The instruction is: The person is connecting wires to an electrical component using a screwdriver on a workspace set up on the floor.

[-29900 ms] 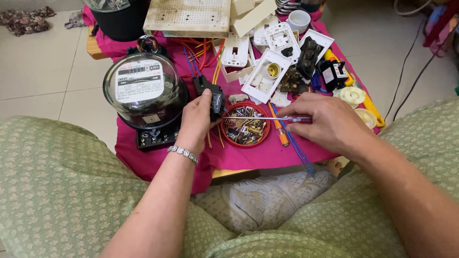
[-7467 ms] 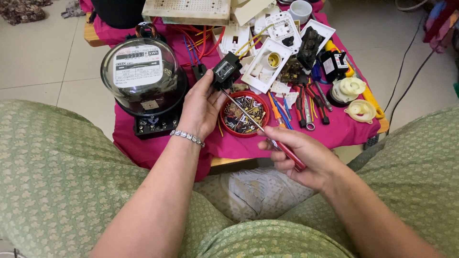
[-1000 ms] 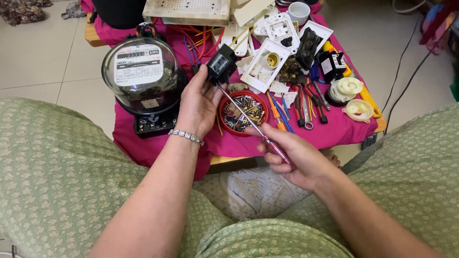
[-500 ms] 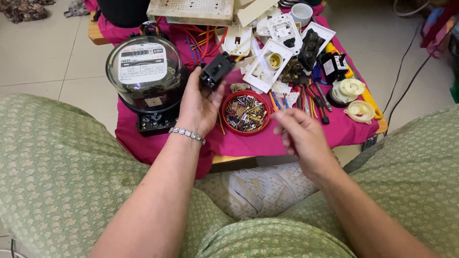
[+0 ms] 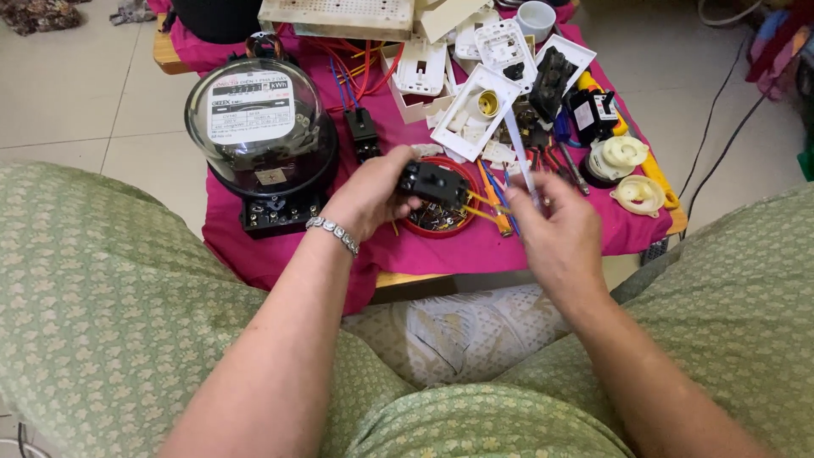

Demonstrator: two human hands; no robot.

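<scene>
My left hand [image 5: 369, 197], a bracelet on its wrist, grips a small black electrical part [image 5: 432, 181] just above a red bowl [image 5: 417, 226] of small metal bits. My right hand [image 5: 555, 231] is close on the right and is closed on a thin screwdriver [image 5: 521, 158]. Its blurred shaft points up and away from me. The two hands are a few centimetres apart over the front of the pink cloth [image 5: 441, 250].
A round glass-domed electric meter [image 5: 259, 127] stands at the left on the cloth. White socket plates [image 5: 479, 106], a black block [image 5: 551, 80], two round cream fittings [image 5: 623, 157], pliers and coloured wires lie behind the bowl. A white cup [image 5: 536, 19] stands at the back.
My left hand has brought the black part down and toward me, over the red bowl. The screwdriver in my right hand has swung from pointing at the part to pointing upward.
</scene>
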